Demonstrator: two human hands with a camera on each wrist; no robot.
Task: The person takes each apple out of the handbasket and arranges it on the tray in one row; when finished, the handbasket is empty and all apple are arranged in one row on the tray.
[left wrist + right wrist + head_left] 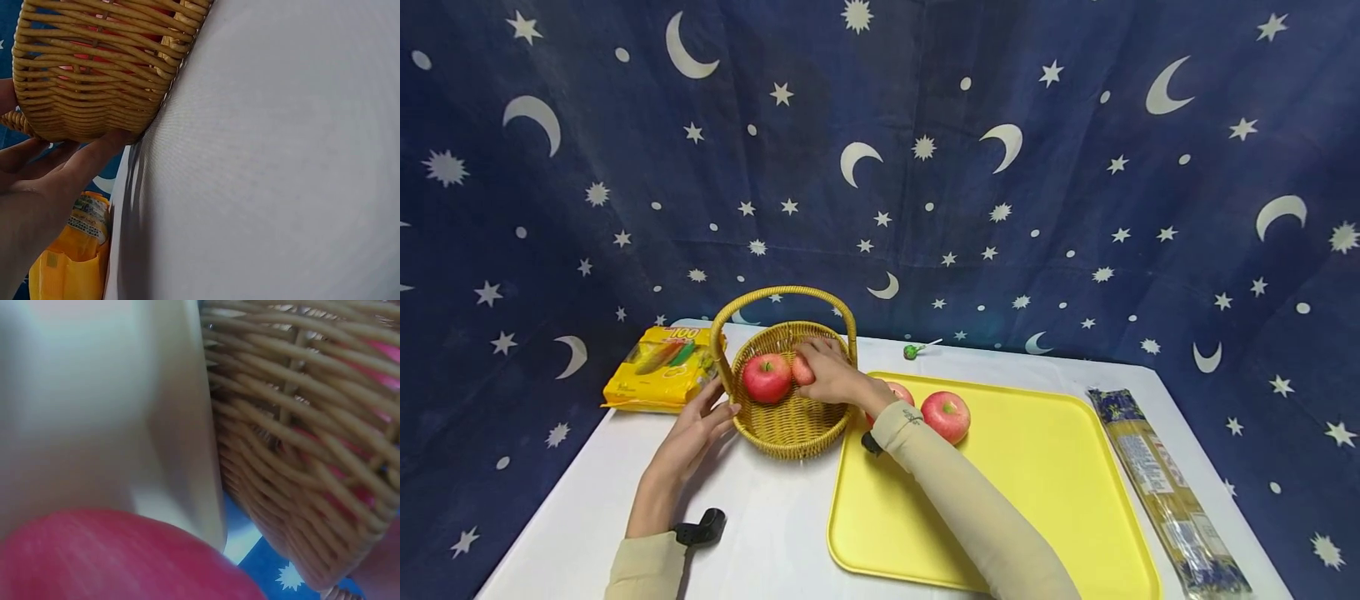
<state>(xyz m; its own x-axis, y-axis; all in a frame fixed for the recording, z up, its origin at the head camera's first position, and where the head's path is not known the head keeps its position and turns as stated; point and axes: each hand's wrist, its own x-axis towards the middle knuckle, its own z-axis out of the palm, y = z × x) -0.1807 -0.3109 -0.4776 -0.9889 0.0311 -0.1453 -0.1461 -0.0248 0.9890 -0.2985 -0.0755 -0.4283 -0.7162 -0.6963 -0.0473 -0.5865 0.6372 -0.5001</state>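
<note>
A wicker basket (790, 429) with an arched handle stands on the table's left side. One red apple (767, 378) lies inside it. My right hand (831, 375) reaches over the rim and holds another apple (802, 371) inside, mostly covered by the fingers. Against the basket's left outer side rests my left hand (696, 429). In the left wrist view, its extended fingers (94, 159) touch the woven wall. Right of the basket, a yellow tray (1037, 492) bears an apple (946, 417) and a second one (898, 392), partly hidden by the right wrist.
A yellow food packet (662, 371) lies left of the basket. Behind the tray is a green lollipop (912, 352) with a white stick. A long, clear-wrapped package (1165, 492) lies along the tray's right edge. A dark star-and-moon curtain (925, 167) hangs behind the white table (760, 533).
</note>
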